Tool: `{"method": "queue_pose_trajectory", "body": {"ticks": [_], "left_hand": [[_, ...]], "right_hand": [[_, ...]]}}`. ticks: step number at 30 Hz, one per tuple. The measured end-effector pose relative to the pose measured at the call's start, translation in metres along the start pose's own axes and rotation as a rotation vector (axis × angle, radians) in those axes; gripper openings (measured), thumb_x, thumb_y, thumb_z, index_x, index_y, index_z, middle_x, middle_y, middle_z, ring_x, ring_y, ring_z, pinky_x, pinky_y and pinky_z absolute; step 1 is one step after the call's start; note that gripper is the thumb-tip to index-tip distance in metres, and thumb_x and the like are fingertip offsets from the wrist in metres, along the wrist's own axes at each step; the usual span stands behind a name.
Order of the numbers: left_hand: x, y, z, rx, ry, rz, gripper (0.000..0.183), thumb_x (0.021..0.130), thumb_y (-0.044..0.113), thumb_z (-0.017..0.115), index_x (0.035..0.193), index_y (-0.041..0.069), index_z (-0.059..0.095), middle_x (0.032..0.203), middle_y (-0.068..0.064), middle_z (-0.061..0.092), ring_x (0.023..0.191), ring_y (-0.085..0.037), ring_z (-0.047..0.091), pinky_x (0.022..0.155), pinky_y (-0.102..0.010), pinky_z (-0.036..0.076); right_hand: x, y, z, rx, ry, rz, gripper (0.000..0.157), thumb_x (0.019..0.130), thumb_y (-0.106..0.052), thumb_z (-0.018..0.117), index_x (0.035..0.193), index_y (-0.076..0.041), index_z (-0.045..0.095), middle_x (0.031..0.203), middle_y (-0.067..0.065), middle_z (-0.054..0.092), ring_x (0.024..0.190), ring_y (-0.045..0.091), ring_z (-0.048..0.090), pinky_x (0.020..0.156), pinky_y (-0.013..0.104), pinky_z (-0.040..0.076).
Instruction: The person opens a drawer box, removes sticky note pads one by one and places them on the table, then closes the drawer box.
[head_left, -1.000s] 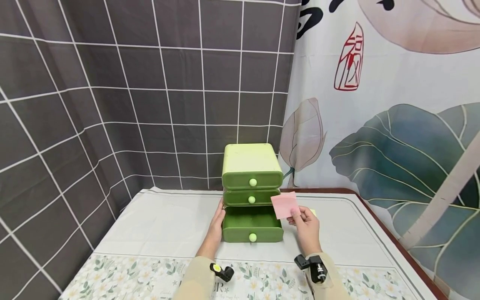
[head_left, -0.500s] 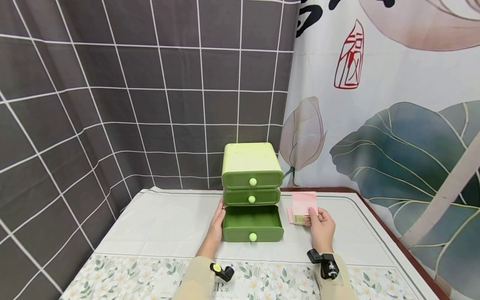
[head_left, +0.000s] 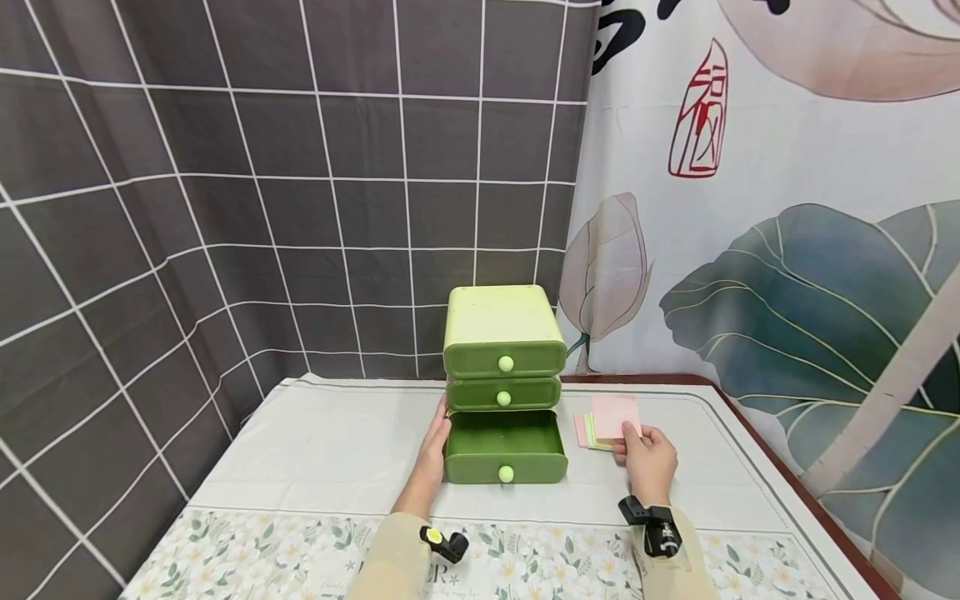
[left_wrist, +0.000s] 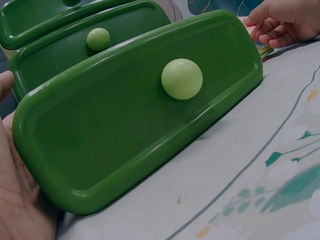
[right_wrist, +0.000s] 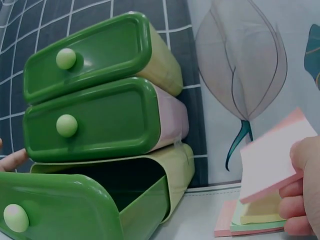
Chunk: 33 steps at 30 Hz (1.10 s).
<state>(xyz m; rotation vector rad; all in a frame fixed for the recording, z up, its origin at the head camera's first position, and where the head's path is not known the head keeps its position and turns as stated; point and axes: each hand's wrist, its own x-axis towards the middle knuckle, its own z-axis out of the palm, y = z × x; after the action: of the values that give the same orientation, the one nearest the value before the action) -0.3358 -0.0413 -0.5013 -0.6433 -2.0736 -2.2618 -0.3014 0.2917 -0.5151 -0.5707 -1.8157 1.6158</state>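
A small green three-drawer organizer (head_left: 504, 312) stands on the table, its bottom drawer (head_left: 474, 469) pulled out with a bare inside. My left hand (head_left: 429, 454) lies along the organizer's left side, fingers fairly straight. Between thumb and fingers, my right hand (head_left: 651, 465) pinches a pink sticky note pad (right_wrist: 272, 160). The pad is tilted close over a stack of sticky notes (right_wrist: 250, 220) in pink, green and yellow, just right of the organizer. In the left wrist view, the drawer front's pale round knob (left_wrist: 182, 79) faces the camera.
The middle drawer (right_wrist: 95, 122) and top drawer (right_wrist: 90, 57) are closed. A white cloth with a floral band (head_left: 300, 542) covers the table, whose brown edge (head_left: 795, 483) shows at right. Behind hang a dark grid curtain (head_left: 337, 208) and a lotus-print curtain (head_left: 780, 183).
My right hand has moved from beside the open drawer rightward to the sticky note stack, carrying the pink pad, then slightly lower and right. The left hand and organizer have stayed put.
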Motion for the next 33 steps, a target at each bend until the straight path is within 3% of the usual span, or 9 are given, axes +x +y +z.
{"method": "queue_pose_trajectory", "body": {"ticks": [5, 10, 12, 17, 20, 27, 33], "left_hand": [[-0.003, 0.010, 0.002, 0.001, -0.004, 0.001, 0.049, 0.101, 0.015, 0.022, 0.148, 0.017, 0.009, 0.153, 0.000, 0.005, 0.138, -0.019, 0.000, 0.109, -0.046, -0.001], [-0.005, 0.013, 0.002, 0.010, -0.004, -0.016, 0.049, 0.101, 0.017, 0.023, 0.148, 0.019, 0.009, 0.153, 0.001, 0.005, 0.138, -0.019, -0.001, 0.109, -0.046, -0.001], [-0.005, 0.013, 0.003, 0.012, -0.004, -0.022, 0.049, 0.101, 0.018, 0.024, 0.148, 0.020, 0.009, 0.153, 0.001, 0.005, 0.138, -0.018, 0.000, 0.109, -0.045, -0.001], [-0.006, 0.013, 0.004, 0.016, 0.004, -0.019, 0.050, 0.101, 0.020, 0.025, 0.149, 0.019, 0.010, 0.153, -0.001, 0.005, 0.138, -0.020, 0.000, 0.109, -0.047, 0.000], [-0.007, 0.011, 0.004, 0.016, -0.001, -0.007, 0.051, 0.101, 0.018, 0.025, 0.149, 0.016, 0.008, 0.153, -0.005, 0.005, 0.138, -0.023, 0.000, 0.109, -0.049, 0.000], [-0.008, 0.011, 0.005, 0.006, -0.024, 0.007, 0.052, 0.101, 0.016, 0.026, 0.149, 0.015, 0.006, 0.153, -0.010, 0.005, 0.138, -0.027, 0.001, 0.108, -0.051, 0.001], [-0.013, 0.015, 0.003, 0.007, -0.029, -0.029, 0.055, 0.100, 0.013, 0.031, 0.148, 0.009, 0.005, 0.151, -0.017, 0.004, 0.137, -0.034, 0.004, 0.108, -0.051, 0.002]], "right_hand": [[0.001, 0.001, -0.001, -0.080, -0.003, -0.005, 0.032, 0.090, -0.030, 0.059, 0.096, 0.002, 0.058, 0.072, 0.015, 0.066, 0.053, 0.020, 0.063, 0.043, 0.025, 0.051], [0.003, 0.005, -0.001, -0.139, -0.020, 0.000, 0.031, 0.090, -0.029, 0.058, 0.096, 0.002, 0.057, 0.070, 0.013, 0.066, 0.051, 0.017, 0.062, 0.039, 0.021, 0.047], [0.004, 0.006, -0.002, -0.215, -0.016, -0.022, 0.032, 0.089, -0.031, 0.058, 0.095, 0.001, 0.059, 0.069, 0.012, 0.066, 0.051, 0.017, 0.060, 0.041, 0.022, 0.047], [0.006, 0.007, -0.005, -0.490, 0.030, -0.120, 0.036, 0.088, -0.034, 0.058, 0.094, 0.000, 0.063, 0.073, 0.012, 0.065, 0.066, 0.028, 0.059, 0.059, 0.038, 0.044], [0.007, 0.008, -0.007, -0.586, 0.032, -0.155, 0.036, 0.087, -0.033, 0.057, 0.095, 0.002, 0.064, 0.079, 0.017, 0.065, 0.075, 0.036, 0.059, 0.065, 0.046, 0.042], [0.008, 0.009, -0.008, -0.679, 0.007, -0.155, 0.038, 0.086, -0.035, 0.057, 0.099, 0.000, 0.059, 0.083, 0.021, 0.064, 0.073, 0.038, 0.059, 0.060, 0.047, 0.042], [0.006, 0.008, -0.006, -0.700, -0.009, -0.137, 0.037, 0.087, -0.035, 0.057, 0.102, -0.001, 0.054, 0.082, 0.022, 0.063, 0.071, 0.038, 0.059, 0.058, 0.045, 0.041]]}}
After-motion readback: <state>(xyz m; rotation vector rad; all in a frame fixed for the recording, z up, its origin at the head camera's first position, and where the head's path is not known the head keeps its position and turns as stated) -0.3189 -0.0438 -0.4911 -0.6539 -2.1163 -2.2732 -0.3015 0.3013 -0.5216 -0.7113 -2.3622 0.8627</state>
